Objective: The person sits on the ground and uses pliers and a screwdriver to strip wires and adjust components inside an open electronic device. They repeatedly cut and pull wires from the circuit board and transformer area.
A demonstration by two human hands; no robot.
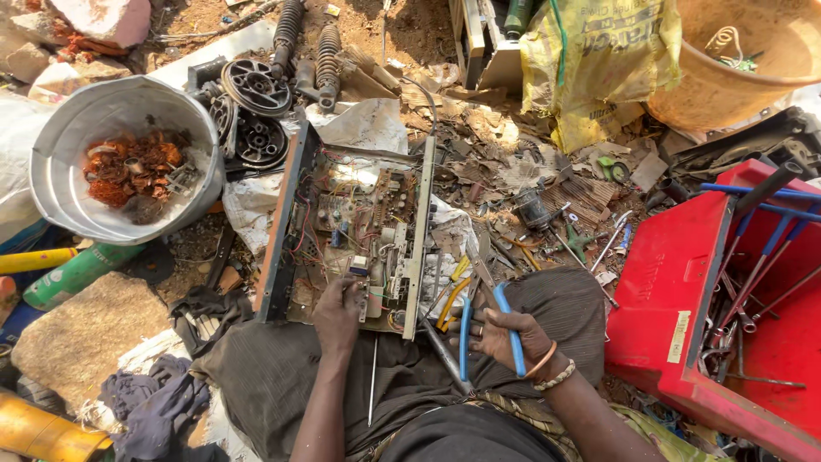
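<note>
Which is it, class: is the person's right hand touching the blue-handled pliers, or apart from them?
Touching. The head view shows the right hand with its fingers wrapped around the blue-handled pliers, one handle crossing the palm and no gap visible.

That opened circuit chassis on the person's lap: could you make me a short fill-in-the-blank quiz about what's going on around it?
1. The right hand holds pliers with ____ handles.
2. The left hand touches the near edge of the opened ____.
3. The round metal basin left of the chassis holds tangled ____ wire.
4. The tool tray to the person's right is coloured ____.

Missing words: blue; chassis; copper; red
</note>
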